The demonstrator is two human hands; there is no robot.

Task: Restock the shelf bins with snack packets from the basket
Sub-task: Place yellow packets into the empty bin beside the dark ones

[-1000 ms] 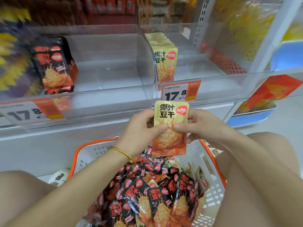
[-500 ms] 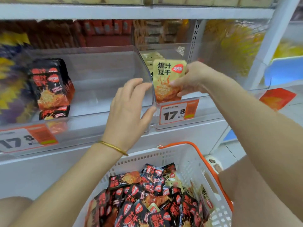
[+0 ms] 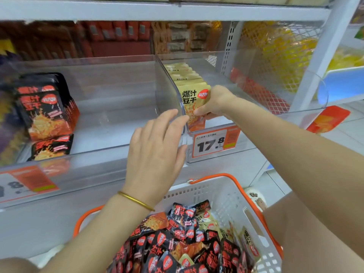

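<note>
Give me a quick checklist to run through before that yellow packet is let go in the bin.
1. Grip: right hand pinches the yellow packet: ok.
2. Packet matches the yellow row behind it: ok.
3. Packet upright, label facing forward: ok.
4. Packet's bottom seated on the floor of the right bin: cannot tell.
5. The left hand open and off the packet: ok.
</note>
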